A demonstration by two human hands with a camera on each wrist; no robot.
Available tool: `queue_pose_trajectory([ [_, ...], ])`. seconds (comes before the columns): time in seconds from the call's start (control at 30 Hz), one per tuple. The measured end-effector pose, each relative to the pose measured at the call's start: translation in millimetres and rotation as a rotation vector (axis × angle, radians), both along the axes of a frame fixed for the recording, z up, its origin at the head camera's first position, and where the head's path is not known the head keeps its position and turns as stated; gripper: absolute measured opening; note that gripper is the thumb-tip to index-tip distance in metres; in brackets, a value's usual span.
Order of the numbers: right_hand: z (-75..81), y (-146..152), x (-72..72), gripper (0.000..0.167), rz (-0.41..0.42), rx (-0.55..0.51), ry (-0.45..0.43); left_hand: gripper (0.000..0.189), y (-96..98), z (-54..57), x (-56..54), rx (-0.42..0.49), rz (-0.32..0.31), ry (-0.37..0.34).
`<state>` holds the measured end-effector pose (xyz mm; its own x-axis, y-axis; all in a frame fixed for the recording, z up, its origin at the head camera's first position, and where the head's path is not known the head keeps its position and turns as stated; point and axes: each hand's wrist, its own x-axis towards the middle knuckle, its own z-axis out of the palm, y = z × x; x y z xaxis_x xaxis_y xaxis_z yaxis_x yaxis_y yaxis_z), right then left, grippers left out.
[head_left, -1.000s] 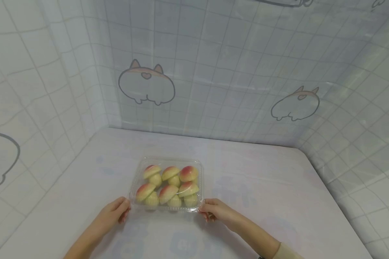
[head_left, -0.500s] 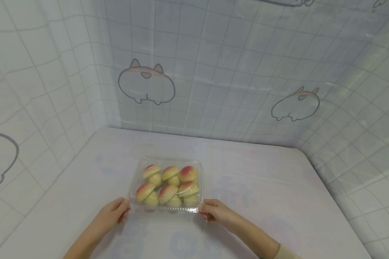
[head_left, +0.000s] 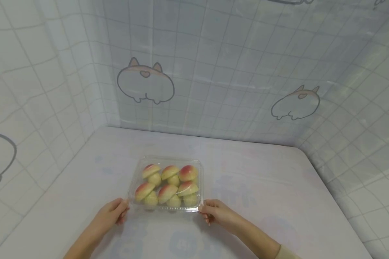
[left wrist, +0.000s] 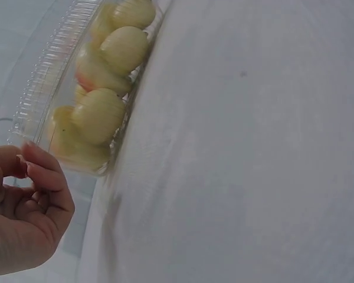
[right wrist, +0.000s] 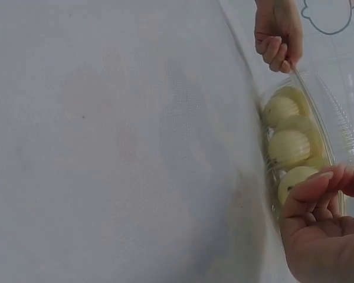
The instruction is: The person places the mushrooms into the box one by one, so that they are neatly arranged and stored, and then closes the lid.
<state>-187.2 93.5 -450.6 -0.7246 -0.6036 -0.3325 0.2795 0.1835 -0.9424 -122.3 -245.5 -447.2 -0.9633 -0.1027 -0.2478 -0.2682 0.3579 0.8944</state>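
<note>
A clear plastic clamshell box (head_left: 166,159) lies on the table, its lid down. Inside sit several rounded yellow fruit-like pieces (head_left: 168,194) with red-blushed, dome-shaped tops, in two rows; their exact kind is unclear. My left hand (head_left: 111,215) pinches the box's near left corner between thumb and curled fingers. At the near right corner, my right hand (head_left: 218,214) pinches the rim in the same way. Both hands show in the right wrist view, where the right hand (right wrist: 327,227) partly covers the box's end. The left wrist view shows the left hand (left wrist: 29,206) beside the ridged rim.
A pale cloth with faint printed marks covers the table (head_left: 262,180). White gridded curtains with cartoon animal drawings close in the back (head_left: 214,90) and both sides. The table's far edge meets the back curtain.
</note>
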Motion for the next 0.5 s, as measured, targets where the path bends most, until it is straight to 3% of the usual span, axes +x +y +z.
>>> queue_pose_trajectory([
  [0.17,1.6,-2.6,0.4,0.020,-0.042,0.044,0.011,0.027,1.5,-3.0,-2.2,-0.037,0.026,0.016],
  [0.33,1.8,-6.3,0.9,0.020,-0.075,0.130,0.097,0.026,3.1,-0.4,-2.7,-0.123,0.024,0.019],
  [0.5,1.5,-6.9,1.5,0.020,-0.081,0.179,0.155,0.027,3.3,1.3,-1.3,-0.141,0.013,0.026],
])
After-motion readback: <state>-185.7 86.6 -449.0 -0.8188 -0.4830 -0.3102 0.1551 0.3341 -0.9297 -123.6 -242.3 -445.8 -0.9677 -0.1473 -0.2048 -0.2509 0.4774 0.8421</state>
